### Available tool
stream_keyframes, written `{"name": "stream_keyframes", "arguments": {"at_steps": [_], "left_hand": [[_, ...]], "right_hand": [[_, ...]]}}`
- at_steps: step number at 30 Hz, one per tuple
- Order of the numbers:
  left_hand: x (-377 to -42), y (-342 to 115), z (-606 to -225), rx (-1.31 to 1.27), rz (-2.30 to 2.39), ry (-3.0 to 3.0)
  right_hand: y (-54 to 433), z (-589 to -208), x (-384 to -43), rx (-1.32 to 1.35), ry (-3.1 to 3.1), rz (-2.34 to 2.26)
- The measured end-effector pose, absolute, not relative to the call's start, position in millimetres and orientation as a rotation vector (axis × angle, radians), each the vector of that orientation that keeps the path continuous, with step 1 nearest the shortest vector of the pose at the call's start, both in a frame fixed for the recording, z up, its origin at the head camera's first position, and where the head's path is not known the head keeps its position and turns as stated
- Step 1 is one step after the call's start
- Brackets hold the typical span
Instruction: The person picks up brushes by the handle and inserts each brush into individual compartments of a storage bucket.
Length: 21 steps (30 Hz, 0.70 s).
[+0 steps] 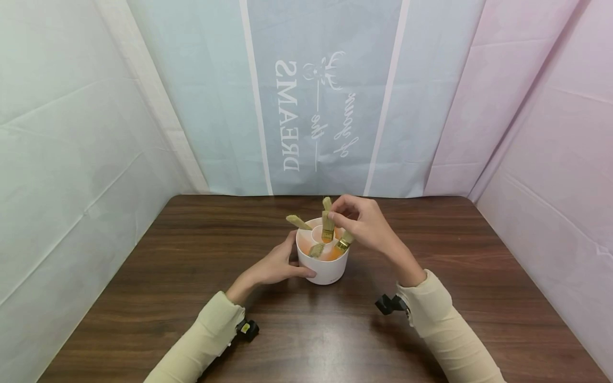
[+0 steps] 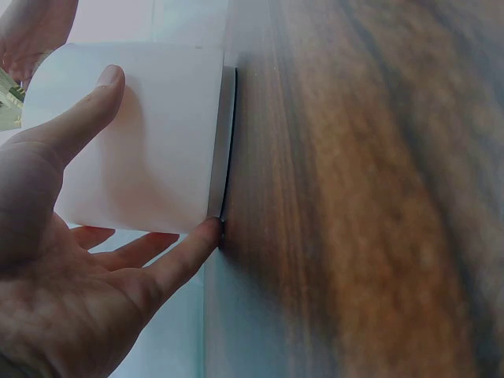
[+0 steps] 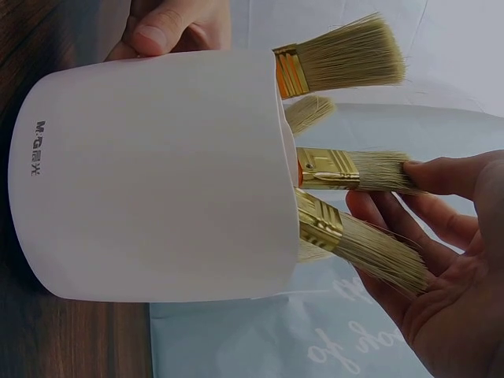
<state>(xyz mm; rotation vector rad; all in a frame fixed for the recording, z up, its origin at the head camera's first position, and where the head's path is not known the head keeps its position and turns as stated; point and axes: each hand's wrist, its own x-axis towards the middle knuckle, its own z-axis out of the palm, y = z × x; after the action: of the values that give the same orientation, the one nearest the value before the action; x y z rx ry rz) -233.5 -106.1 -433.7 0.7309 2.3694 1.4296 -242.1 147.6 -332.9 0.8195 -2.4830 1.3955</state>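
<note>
A white pen holder [image 1: 330, 273] with a round middle compartment stands upright on the table. Several paintbrushes are in it, bristles up, with gold ferrules and orange handles. My left hand [image 1: 275, 264] grips the holder's left side, thumb [image 2: 93, 110] on the near wall and fingers round the other side. With my right hand [image 1: 366, 221] I pinch the bristles of one paintbrush [image 3: 339, 170], its handle down in the middle compartment. Another paintbrush [image 3: 358, 240] leans close to my right palm. One paintbrush [image 1: 297, 221] tilts out over the left rim, and another [image 1: 316, 250] leans near the front.
The holder sits on a dark wood-grain table [image 1: 191, 266], toward its far edge. Behind hangs a blue printed curtain [image 1: 330, 117], with pale cloth walls at left and right. Black wrist devices [image 1: 390, 304] hang below both sleeves.
</note>
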Motion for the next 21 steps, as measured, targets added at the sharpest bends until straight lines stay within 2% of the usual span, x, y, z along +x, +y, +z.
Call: {"name": "stream_keyframes", "arguments": {"at_steps": [21], "left_hand": [[-233.2, -105.5, -432.8, 0.730, 1.429, 2.375]], "right_hand": [[148.4, -333.3, -242.9, 0.844, -2.487, 1.371]]}}
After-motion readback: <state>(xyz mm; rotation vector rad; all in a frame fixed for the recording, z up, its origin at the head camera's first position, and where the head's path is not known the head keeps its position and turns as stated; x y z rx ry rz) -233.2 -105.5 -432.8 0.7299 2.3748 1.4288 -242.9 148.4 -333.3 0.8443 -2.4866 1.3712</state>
